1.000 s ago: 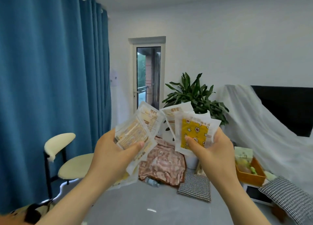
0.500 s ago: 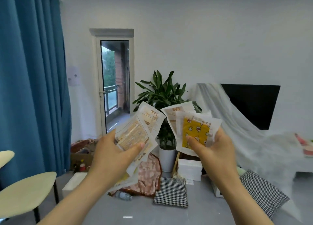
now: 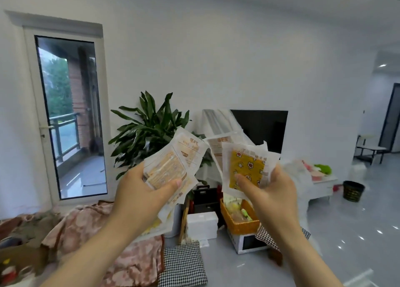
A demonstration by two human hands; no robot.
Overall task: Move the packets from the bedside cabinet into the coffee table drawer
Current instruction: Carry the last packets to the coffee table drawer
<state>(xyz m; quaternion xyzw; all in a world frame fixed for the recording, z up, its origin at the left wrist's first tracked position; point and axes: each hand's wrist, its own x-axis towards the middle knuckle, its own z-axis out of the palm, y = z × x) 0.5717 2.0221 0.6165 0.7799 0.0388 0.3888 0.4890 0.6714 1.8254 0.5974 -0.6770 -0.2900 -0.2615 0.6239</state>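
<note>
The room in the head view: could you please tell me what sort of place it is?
Probably a home living room: a dark television on the wall, a large potted plant beside a glass balcony door, checked cushions on the floor.

Left hand [image 3: 138,191] grips fanned packets [image 3: 173,167]; right hand [image 3: 275,191] grips yellow-starred packet [image 3: 246,170], plant [image 3: 151,128] behind.

Potted plant [image 3: 149,131] beside television [image 3: 262,128]
</note>
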